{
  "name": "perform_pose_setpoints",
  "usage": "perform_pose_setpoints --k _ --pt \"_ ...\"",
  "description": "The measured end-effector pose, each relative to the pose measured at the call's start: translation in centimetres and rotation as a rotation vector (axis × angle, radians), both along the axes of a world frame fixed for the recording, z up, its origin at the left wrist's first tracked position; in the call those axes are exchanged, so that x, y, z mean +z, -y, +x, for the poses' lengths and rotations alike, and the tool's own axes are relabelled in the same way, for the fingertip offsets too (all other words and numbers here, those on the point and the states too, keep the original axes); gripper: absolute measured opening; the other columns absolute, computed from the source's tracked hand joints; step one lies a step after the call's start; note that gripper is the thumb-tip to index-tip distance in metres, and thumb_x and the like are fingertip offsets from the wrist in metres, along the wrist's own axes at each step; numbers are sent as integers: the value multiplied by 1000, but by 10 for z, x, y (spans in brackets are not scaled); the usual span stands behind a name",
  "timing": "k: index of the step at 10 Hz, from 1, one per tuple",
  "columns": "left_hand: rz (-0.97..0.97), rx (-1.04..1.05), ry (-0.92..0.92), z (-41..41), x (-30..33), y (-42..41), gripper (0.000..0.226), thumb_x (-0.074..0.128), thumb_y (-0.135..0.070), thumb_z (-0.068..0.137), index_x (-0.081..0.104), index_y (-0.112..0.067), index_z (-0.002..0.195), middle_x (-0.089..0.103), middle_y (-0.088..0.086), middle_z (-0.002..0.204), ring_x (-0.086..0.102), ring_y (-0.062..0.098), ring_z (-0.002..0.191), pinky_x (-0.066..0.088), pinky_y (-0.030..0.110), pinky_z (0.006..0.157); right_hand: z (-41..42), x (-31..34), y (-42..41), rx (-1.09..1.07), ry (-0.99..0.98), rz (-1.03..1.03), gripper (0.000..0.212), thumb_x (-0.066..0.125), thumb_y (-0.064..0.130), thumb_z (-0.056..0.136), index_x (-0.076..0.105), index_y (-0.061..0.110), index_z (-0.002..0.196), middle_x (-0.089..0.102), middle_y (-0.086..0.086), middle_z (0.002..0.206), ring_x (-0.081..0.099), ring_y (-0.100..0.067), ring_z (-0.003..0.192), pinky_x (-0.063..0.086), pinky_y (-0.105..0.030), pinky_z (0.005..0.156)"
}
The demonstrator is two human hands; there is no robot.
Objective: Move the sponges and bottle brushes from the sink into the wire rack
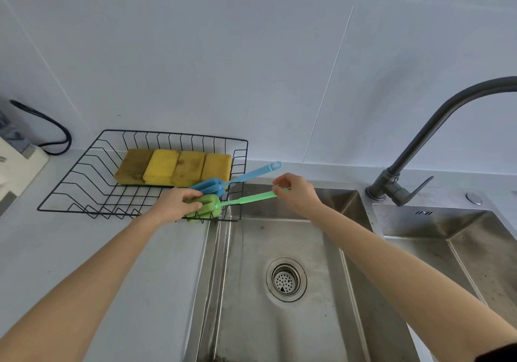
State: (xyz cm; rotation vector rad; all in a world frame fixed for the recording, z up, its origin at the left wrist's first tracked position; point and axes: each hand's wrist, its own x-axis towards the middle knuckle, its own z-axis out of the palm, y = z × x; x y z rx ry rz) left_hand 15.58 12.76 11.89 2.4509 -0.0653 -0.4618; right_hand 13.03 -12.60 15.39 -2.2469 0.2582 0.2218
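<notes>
Both forearms reach in from the near edge, over the sink [279, 319] and the grey counter [98, 249]. Sink basin shows only its drain strainer [286, 279]; a dark faucet [419, 149] stands at far right. On the counter left of the sink I see the black wire rack [84, 182], its right end hanging over the sink rim. Four yellow sponges [174, 167] lie in a row along the rack's far side, touching each other. Blue bottle brush [223, 184] lies in the rack's right end, handle poking out over the right wall toward the far right. Green bottle brush [221, 203] sits just near of the blue one, foam head inside the rack, handle sticking out right. My left hand [174, 203] is clamped around the green foam head. My right hand [296, 192] pinches the green handle's tip between the fingers.
</notes>
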Motion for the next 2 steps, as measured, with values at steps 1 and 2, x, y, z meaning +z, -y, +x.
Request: perform_pose_setpoints --k 1,2 --pt "2 14 22 -2 3 4 45 58 -22 86 49 -13 129 50 10 139 45 25 129 36 37 107 -3 2 1 38 5 -46 30 51 17 93 56 7 121 61 -10 124 55 -20 106 42 -26 88" --pt "32 7 70 -6 11 11 49 57 -24 87 44 -13 133 48 10 141 42 26 131 34 39 107 -9 8 1 104 -14 -121 36 50 18 93 52 8 128 58 -9 130 53 -23 119 41 -28 100"
